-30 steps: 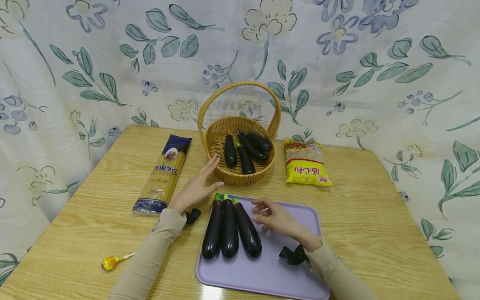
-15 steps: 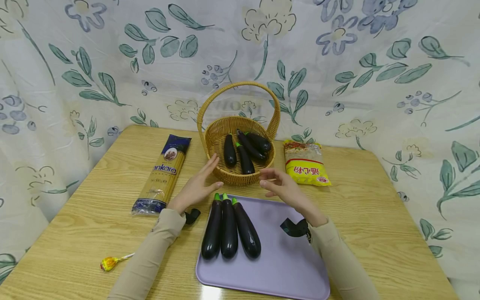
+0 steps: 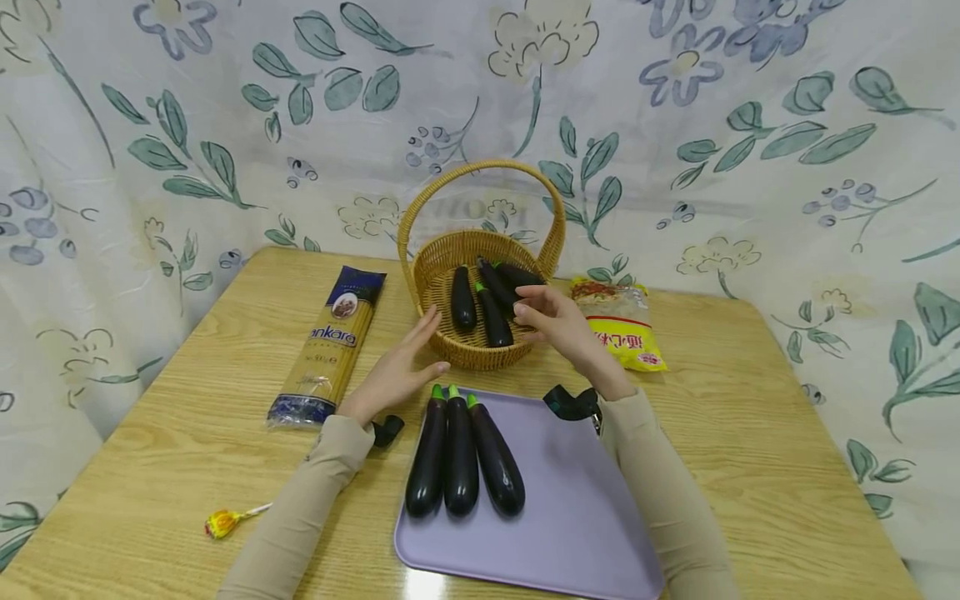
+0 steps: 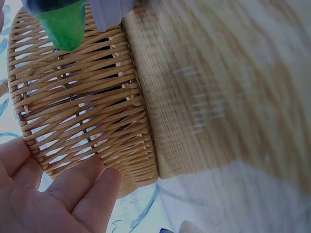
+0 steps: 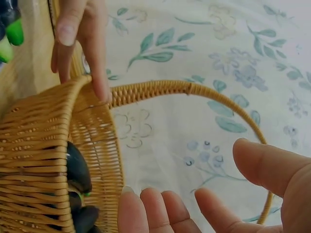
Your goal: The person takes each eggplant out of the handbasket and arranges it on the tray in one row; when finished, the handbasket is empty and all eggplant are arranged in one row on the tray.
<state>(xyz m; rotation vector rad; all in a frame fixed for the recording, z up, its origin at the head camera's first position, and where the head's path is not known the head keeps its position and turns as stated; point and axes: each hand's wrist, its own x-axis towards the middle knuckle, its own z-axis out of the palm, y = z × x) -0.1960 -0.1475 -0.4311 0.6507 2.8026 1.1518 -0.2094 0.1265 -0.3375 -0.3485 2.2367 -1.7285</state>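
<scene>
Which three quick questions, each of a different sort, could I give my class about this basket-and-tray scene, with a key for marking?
1. Count: how many eggplants lie on the purple tray?

2. True or false: the right hand is gripping an eggplant.

3. Multiple choice: in the head view, what lies on the table just right of the basket?
A) the lollipop
B) the long pasta pack
C) the yellow bag

Key:
1. Three.
2. False; the right hand holds nothing.
3. C.
</scene>
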